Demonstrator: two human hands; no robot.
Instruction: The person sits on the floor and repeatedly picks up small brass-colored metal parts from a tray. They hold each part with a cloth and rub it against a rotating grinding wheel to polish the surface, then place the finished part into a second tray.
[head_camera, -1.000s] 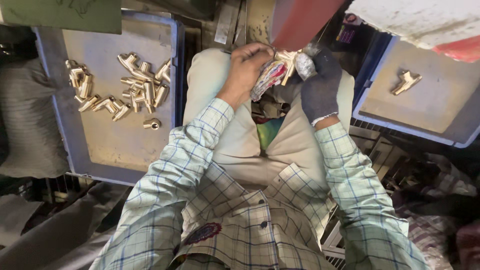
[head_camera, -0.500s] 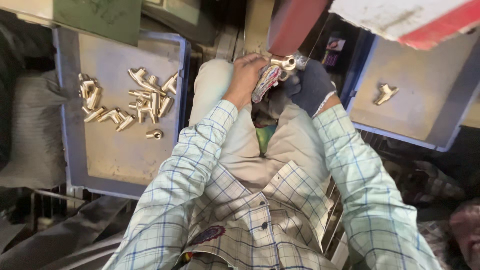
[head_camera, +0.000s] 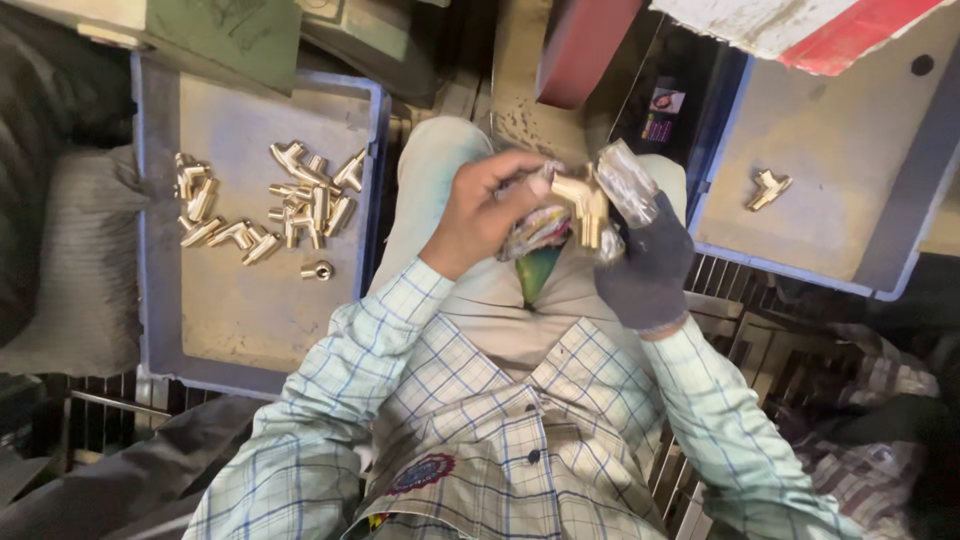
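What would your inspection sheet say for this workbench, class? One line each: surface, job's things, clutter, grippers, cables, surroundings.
Surface: no table top; work is done over the person's lap.
Job's things: brass tee fitting held between both hands; a pile of brass fittings in the left blue tray; one lone fitting in the right blue tray.
Clutter: crumpled plastic wrap by the fitting.
Grippers: left hand bare, right hand in a dark glove, both gripping the fitting.
Cables: nothing seen.
Surroundings: green machine housing, red panel.

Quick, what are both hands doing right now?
Left hand: bare, closed on the brass fitting.
Right hand: dark glove, also gripping the brass fitting, fingers wrapped in tape.
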